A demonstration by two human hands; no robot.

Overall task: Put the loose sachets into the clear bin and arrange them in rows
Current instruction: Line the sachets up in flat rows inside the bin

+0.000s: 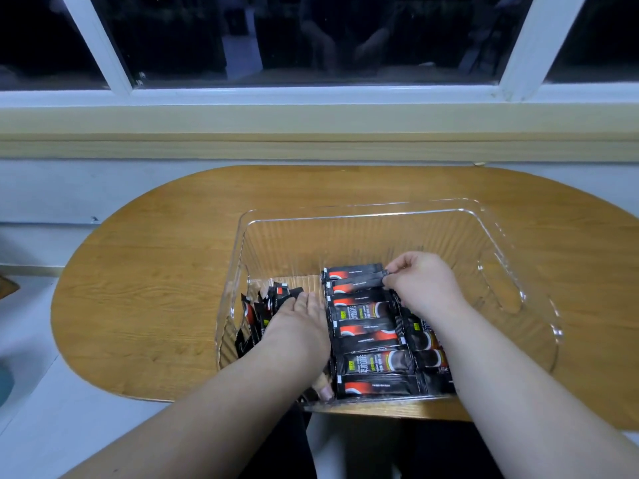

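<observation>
A clear plastic bin point(484, 236) stands on an oval wooden table point(155, 271). Both my hands are inside it. Several black and red sachets lie flat in a row point(366, 326) down the middle of the bin. My right hand point(422, 281) pinches the right ends of the two farthest sachets point(352, 276) in that row. My left hand point(297, 319) lies flat with straight fingers on a loose pile of sachets point(266, 305) against the bin's left wall. More sachets point(428, 344) lie partly hidden under my right forearm.
The bin's right half and far part hold nothing. Bare tabletop surrounds the bin to the left, behind and to the right. A window sill point(311, 122) and dark window run along the wall behind the table. The bin's near edge reaches the table's front edge.
</observation>
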